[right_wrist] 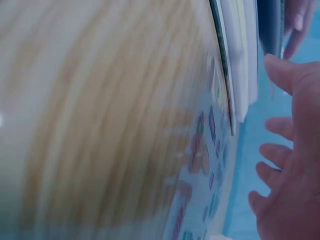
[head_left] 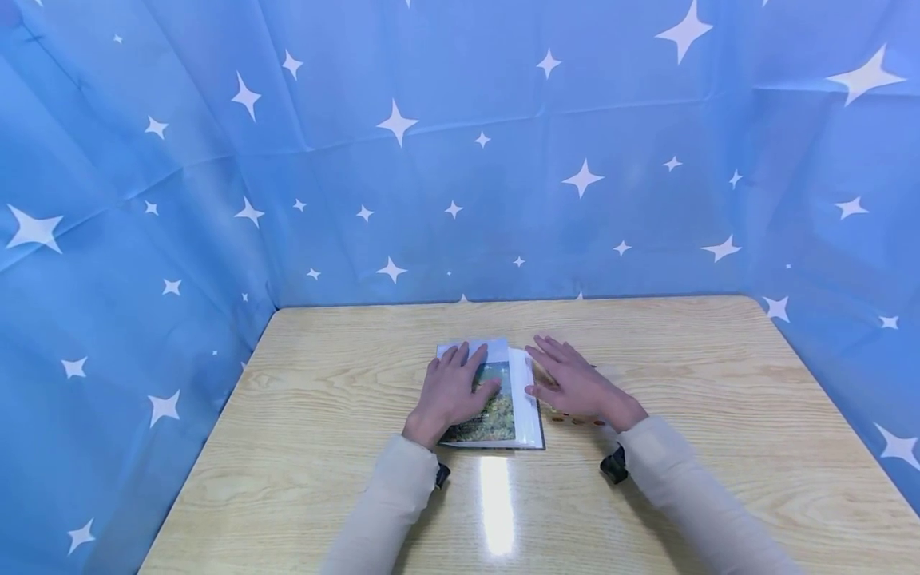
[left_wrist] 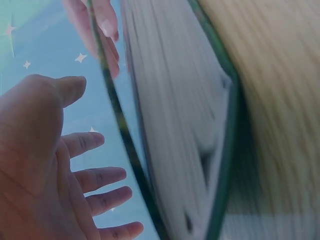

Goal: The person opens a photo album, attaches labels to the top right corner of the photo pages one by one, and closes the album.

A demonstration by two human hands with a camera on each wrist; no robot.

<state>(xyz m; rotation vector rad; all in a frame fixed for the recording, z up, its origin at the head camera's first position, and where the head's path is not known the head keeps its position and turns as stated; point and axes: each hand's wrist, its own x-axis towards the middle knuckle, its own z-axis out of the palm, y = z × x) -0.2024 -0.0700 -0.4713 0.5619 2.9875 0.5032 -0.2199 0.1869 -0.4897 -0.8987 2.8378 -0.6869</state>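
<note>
A thick book (head_left: 496, 423) with a picture cover lies near the table's middle. Its front cover (left_wrist: 125, 135) stands slightly raised off the white pages (left_wrist: 162, 115) in the left wrist view. My left hand (head_left: 453, 395) is spread over the cover, fingers straight; whether they touch it I cannot tell. Over the book's right edge and the table beside it hovers my right hand (head_left: 571, 387), fingers extended and holding nothing. Under that hand is a flat sheet with small colourful pictures (right_wrist: 200, 175), partly hidden, next to the book.
The wooden table (head_left: 323, 383) extends around the book on all sides. A blue curtain with white stars (head_left: 503, 200) hangs behind it and along both sides. Dark wrist straps (head_left: 614, 465) show at the sleeves. Light glares off the tabletop in front of the book.
</note>
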